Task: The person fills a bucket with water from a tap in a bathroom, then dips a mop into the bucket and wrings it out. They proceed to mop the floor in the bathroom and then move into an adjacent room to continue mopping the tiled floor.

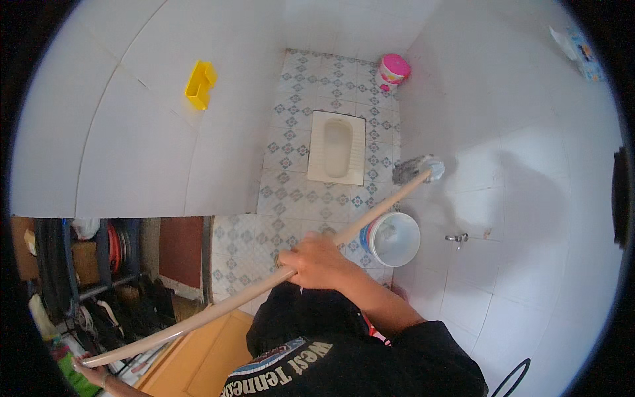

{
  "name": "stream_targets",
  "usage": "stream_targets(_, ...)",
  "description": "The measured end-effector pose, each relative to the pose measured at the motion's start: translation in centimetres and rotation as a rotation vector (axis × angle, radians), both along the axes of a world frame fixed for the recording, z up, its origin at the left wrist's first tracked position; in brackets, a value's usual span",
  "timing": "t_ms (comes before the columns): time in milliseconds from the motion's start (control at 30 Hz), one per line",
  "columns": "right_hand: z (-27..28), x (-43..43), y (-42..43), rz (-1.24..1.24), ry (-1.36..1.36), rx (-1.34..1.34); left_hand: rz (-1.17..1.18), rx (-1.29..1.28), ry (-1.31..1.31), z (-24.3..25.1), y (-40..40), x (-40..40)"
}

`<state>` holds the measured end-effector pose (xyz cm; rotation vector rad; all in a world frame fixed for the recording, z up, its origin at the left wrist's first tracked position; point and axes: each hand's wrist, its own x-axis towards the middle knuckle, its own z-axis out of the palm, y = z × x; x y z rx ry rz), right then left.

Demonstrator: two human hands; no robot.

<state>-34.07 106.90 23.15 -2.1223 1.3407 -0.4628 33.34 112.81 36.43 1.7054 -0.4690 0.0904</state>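
My right hand [317, 260] grips the middle of a long pale pole [198, 321] that runs slantwise across the view. At the lower left, my left hand [94, 373] is closed around the pole's near end. A mop or brush head [414, 169], grey and white, sits at the far end, against the lower part of the right wall; its exact kind is hard to tell. Beneath the pole stands a white plastic bucket [397, 240] with a blue and red label. The ceramic squat toilet [337, 148] lies in the floor left of the mop head.
A pink-lidded bin [393, 72] stands in the far right corner. On the right wall are a metal tap [457, 237] and a tissue pack [583, 52]. A yellow holder [201, 85] hangs on the left wall. An orange door [198, 355] and crowded shelves [99, 253] are at lower left.
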Motion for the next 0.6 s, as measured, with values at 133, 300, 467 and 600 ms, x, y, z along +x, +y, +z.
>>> stream_targets(133,-1.9,-2.4,-2.0,-0.023,-0.044,-0.082,0.118,-0.049,0.136,-3.0,4.7,-3.7)
stream_targets(300,-4.8,-4.7,-3.5,-0.001,-0.057,-0.153,0.192,-0.145,0.363,-4.4,13.2,-6.3)
stream_targets(467,-13.5,-7.3,-3.4,-0.068,-0.099,-0.009,-0.025,-0.377,0.566,0.7,8.1,-23.4)
stream_targets(600,-23.8,-5.6,0.6,-0.093,0.094,0.267,-0.284,-0.315,0.522,-0.6,8.3,-33.1)
